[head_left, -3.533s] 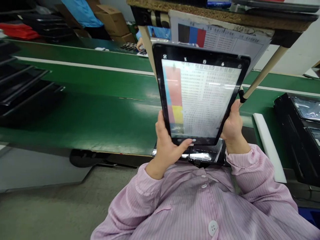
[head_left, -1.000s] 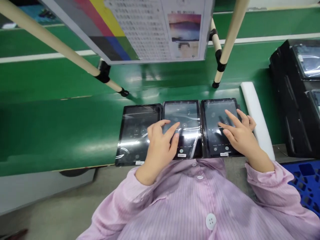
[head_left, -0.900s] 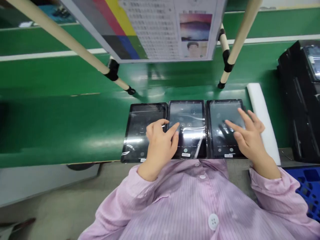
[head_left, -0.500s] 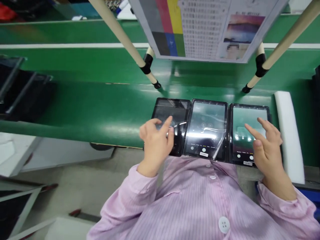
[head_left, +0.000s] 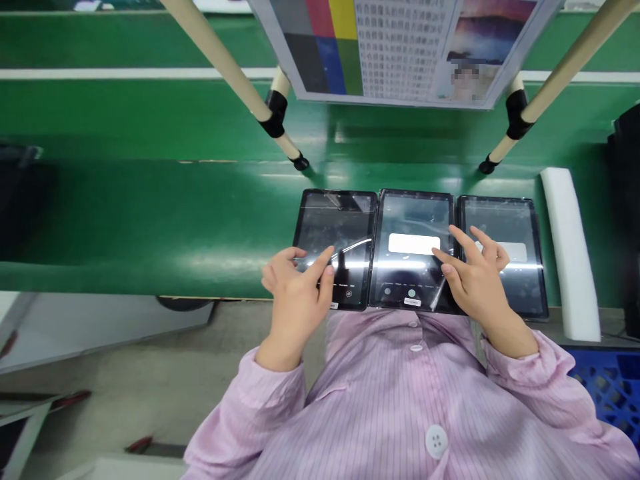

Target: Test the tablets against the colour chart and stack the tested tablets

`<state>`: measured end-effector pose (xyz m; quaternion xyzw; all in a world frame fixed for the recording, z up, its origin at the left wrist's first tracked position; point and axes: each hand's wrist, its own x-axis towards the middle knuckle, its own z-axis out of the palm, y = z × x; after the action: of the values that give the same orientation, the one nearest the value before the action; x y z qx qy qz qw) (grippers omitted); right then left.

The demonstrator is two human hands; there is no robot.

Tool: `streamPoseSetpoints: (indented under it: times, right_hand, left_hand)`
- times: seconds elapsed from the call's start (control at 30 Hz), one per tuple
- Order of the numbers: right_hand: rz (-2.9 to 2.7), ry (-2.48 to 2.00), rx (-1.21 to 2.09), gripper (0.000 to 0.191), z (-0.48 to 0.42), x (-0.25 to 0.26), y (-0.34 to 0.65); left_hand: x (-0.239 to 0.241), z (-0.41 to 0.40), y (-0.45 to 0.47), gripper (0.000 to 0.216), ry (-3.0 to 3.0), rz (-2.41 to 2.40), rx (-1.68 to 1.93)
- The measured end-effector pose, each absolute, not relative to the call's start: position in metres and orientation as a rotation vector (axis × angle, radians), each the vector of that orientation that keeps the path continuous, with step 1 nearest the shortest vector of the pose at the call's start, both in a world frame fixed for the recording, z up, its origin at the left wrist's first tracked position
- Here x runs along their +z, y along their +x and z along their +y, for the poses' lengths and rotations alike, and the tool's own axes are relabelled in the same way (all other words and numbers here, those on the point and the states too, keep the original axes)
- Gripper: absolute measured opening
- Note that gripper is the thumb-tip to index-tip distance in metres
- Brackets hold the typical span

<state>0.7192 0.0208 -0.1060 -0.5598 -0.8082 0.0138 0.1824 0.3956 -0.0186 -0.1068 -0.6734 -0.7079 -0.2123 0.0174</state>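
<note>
Three black tablets lie side by side along the front edge of the green bench. Over the lower part of the left tablet (head_left: 336, 220) is my left hand (head_left: 297, 287), open, its index finger pointing at the dark screen. My right hand (head_left: 477, 277) is open too, with the index fingertip at a white pop-up box on the middle tablet (head_left: 413, 217). Whether either fingertip touches the glass I cannot tell. A similar pale box shows on the right tablet (head_left: 505, 220), partly hidden by my right fingers.
A printed test chart (head_left: 400, 53) hangs above the bench between cream tube legs (head_left: 220, 63). A white foam strip (head_left: 570, 253) lies right of the tablets. Dark objects (head_left: 23, 200) stand at the far left, and a blue crate (head_left: 607, 387) sits low on the right.
My right hand has moved left from the right tablet to the middle one. White boxes have appeared on the middle and right screens. My left hand stays over the left tablet.
</note>
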Motion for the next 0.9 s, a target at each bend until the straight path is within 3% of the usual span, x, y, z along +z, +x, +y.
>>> streamPoseSetpoints:
  times: [0.27, 0.43, 0.6, 0.8, 0.9]
  right_hand:
    - [-2.073, -1.549, 0.029, 0.055, 0.016, -0.101, 0.747]
    - [-1.884, -1.772, -0.087, 0.057, 0.007, -0.1, 0.793]
    - [-1.752, -1.953, -0.146, 0.064, -0.007, -0.102, 0.829]
    - [-1.757, -2.006, 0.0, 0.054, -0.011, -0.112, 0.829]
    - [-1.62, -2.026, 0.052, 0.054, -0.006, -0.113, 0.838]
  left_hand:
    - [-0.111, -0.013, 0.41, 0.038, -2.165, -2.178, -0.62]
    - [-0.11, -0.01, 0.408, 0.041, -2.272, -2.206, -0.448]
    - [-0.106, -0.003, 0.371, 0.051, -2.075, -2.264, -0.62]
    - [-0.117, 0.008, 0.31, 0.068, -1.879, -2.833, -0.548]
    - [-0.125, 0.004, 0.299, 0.06, -1.786, -3.138, -0.577]
